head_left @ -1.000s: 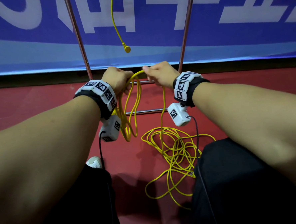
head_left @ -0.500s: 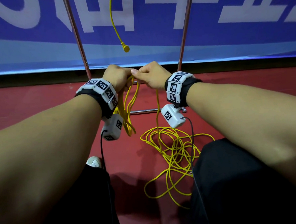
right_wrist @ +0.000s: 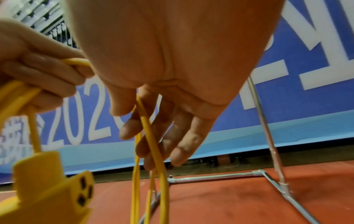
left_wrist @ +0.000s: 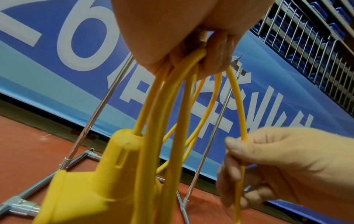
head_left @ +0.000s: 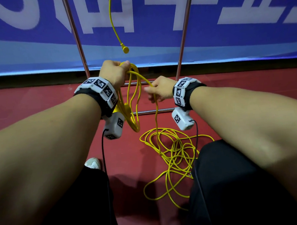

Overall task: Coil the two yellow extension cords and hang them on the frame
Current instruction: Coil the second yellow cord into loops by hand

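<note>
My left hand (head_left: 120, 70) grips a bundle of several hanging loops of the yellow extension cord (head_left: 134, 102) at their top. The cord's yellow socket block (left_wrist: 91, 181) dangles under that hand. A single strand arcs from the bundle to my right hand (head_left: 152, 94), lower and to the right, whose thumb and fingers (left_wrist: 232, 145) curl round it. Below it the strand drops to a loose tangle of cord (head_left: 174, 150) on the red floor. A second yellow cord (head_left: 114, 27) hangs from above between the metal frame's poles (head_left: 77, 38), its plug (head_left: 125, 50) just above my left hand.
The frame's right pole (head_left: 184, 32) and low crossbar (head_left: 151, 111) stand just beyond my hands. A blue banner (head_left: 227, 43) runs behind. My black-trousered knees (head_left: 235, 185) and a white shoe (head_left: 92, 163) flank the tangle. Wire shelving with blue bins (left_wrist: 316, 37) is off to the right.
My right hand has left the left hand and slid down and right along the cord. The left hand has risen a little, keeping the loops.
</note>
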`<state>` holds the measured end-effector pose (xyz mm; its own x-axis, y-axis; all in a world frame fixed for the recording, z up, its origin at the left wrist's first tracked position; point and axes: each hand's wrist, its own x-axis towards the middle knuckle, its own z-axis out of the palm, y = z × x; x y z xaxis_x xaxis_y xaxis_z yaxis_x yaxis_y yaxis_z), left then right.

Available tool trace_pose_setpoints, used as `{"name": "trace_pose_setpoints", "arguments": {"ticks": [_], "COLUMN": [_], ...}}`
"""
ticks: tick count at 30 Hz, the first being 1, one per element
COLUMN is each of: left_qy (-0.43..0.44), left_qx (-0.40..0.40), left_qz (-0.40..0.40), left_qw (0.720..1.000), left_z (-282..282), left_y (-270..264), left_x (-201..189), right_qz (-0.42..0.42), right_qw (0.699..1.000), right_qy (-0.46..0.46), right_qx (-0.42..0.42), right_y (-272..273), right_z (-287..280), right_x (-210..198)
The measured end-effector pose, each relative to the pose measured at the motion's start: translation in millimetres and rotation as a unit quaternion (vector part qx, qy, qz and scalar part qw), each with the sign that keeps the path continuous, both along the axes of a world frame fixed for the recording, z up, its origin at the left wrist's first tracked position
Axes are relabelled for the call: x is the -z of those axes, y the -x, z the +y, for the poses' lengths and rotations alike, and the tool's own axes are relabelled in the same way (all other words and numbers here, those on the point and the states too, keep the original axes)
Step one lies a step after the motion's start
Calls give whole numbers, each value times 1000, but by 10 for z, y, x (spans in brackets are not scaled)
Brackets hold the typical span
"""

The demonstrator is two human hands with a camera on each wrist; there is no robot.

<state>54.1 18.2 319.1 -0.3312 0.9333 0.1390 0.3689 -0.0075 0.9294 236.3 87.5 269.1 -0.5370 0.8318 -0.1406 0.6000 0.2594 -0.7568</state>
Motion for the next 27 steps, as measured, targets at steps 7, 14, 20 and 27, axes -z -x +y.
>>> {"name": "trace_pose_setpoints", "arguments": {"ticks": [7,14,20,27], "left_qy": [-2,34,14,9], "left_qx": [-25,27,25,23], "left_qz": [-8,1,-97,-129], "left_qw": [1000,999,995,991], "left_z": [-13,-106,-106,-92], "left_y": [36,97,56,43], "left_x": [-38,12,-8,-4], "right_qz": [38,126,102,102], "right_qw": [992,968,972,976], "right_qy": [-74,-156,-176,-139], "right_qx": [93,154,119,129], "right_y": [-150,-106,-45,-55], "right_z": [85,162,122,74], "right_x": [-99,-264,-289,-317]}}
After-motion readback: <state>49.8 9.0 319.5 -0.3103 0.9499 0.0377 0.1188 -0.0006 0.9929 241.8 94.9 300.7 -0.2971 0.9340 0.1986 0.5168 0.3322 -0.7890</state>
